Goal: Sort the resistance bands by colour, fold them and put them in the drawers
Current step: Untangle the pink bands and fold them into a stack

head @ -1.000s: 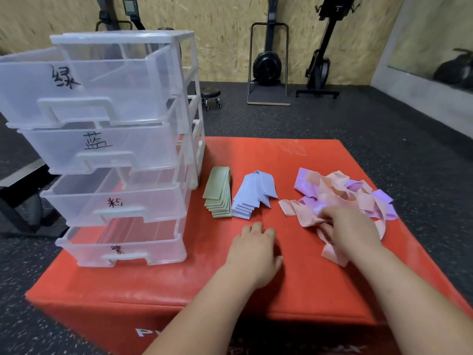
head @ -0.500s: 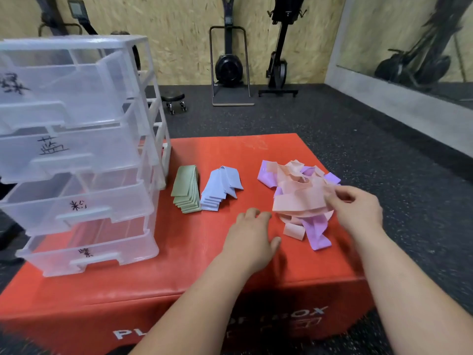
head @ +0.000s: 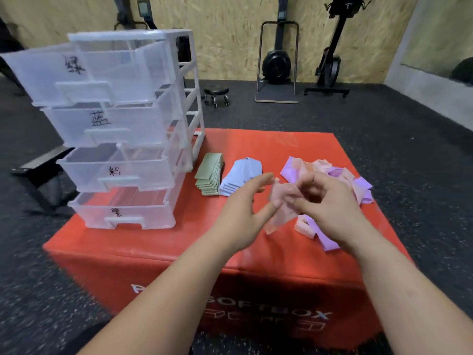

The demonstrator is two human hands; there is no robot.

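Box point(head: 258, 147) in front of me: drawers point(head: 122, 124) on its left side, then green stack point(head: 208, 172), blue stack point(head: 242, 172) and mixed pile point(head: 358, 187) across its middle. Over its front, right hand point(head: 330, 208) curled, pinching a pink band point(head: 284, 207); left hand point(head: 240, 216) raised, fingers loose, thumb at the band's edge.

Four clear drawers point(head: 115, 139) pulled open at left; folded green bands point(head: 208, 176) and blue bands point(head: 239, 176) stacked beside them; pink and purple bands point(head: 358, 183) heaped loosely at right, one pink band point(head: 281, 201) raised.
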